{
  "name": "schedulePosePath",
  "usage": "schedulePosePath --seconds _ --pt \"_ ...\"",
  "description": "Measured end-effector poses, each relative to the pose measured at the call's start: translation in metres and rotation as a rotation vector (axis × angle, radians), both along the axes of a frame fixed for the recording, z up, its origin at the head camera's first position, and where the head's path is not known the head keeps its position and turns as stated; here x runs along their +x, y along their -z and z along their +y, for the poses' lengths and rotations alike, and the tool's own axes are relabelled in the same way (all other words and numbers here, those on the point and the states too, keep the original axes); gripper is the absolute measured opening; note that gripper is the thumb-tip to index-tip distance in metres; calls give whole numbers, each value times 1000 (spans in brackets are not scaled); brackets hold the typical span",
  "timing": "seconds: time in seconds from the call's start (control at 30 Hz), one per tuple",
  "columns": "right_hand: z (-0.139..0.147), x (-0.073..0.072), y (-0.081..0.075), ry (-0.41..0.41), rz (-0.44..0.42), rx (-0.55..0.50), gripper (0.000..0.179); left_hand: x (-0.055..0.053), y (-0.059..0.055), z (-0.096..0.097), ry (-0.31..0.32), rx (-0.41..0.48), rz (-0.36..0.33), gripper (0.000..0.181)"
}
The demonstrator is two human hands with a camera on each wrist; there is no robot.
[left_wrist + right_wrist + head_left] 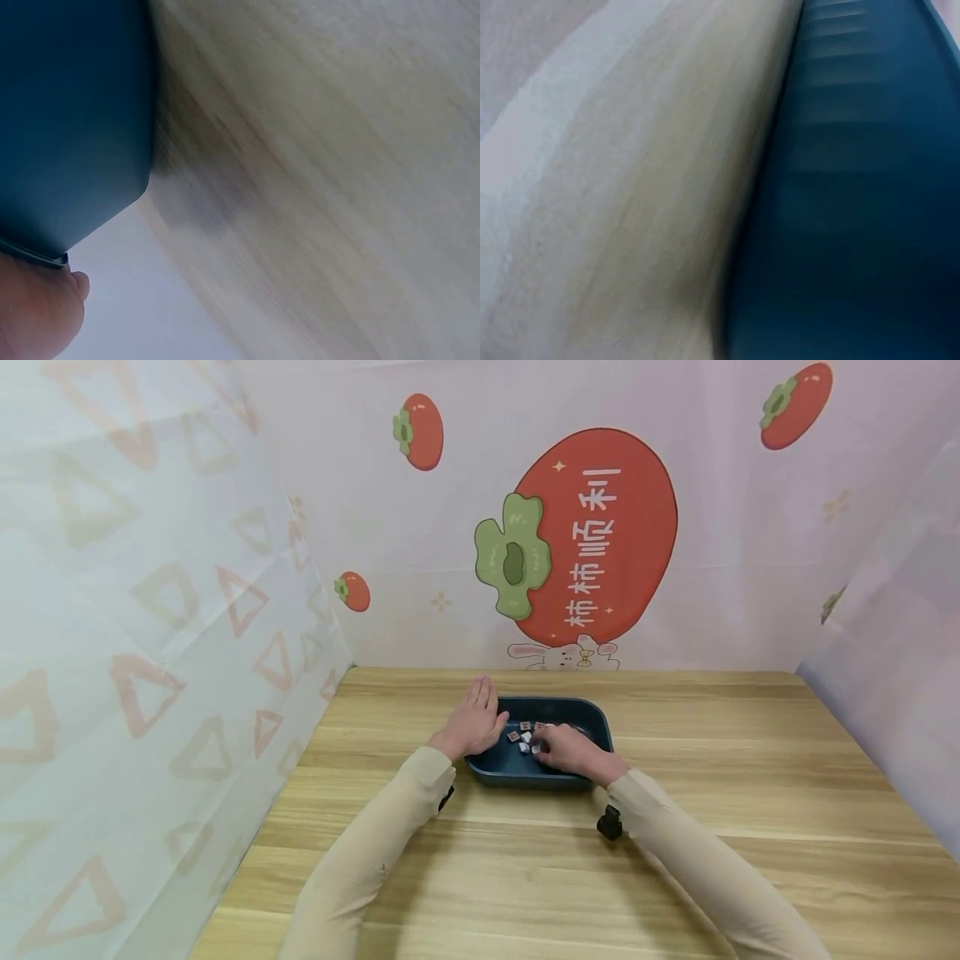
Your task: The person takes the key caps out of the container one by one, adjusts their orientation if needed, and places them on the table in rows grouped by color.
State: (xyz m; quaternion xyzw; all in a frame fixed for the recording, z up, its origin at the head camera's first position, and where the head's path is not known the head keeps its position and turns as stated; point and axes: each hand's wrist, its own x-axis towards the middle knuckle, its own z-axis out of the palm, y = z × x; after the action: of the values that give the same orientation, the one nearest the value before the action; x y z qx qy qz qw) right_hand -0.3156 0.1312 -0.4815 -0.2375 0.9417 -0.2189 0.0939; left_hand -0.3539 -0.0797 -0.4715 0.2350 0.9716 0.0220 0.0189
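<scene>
A dark blue tray sits on the wooden table, holding several small cube-like pieces. Some pieces look white, others show a brownish-red face. My left hand rests over the tray's left rim with its fingers straight. In the left wrist view, part of that hand touches the rim below the tray's outer wall. My right hand reaches over the right side into the tray, fingers bent down at the pieces. Whether it pinches one is hidden. Only the tray's outer side and the table show in the right wrist view.
The wood-grain table extends around the tray. A printed cloth wall with persimmon pictures stands behind it, and more cloth walls flank both sides. Dark wrist devices hang under the sleeves.
</scene>
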Motion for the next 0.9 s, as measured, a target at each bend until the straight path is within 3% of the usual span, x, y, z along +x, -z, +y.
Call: schedulePosePath --seconds 0.2,0.57,0.9 --pt "2 4 -5 -3 26 -23 24 1 1 0 -9 6 -19 69" --pt "17 13 -29 63 105 -110 28 -3 4 0 -18 4 -25 67" --pt "35 17 -33 82 144 -172 27 -2 4 1 -18 3 -18 66"
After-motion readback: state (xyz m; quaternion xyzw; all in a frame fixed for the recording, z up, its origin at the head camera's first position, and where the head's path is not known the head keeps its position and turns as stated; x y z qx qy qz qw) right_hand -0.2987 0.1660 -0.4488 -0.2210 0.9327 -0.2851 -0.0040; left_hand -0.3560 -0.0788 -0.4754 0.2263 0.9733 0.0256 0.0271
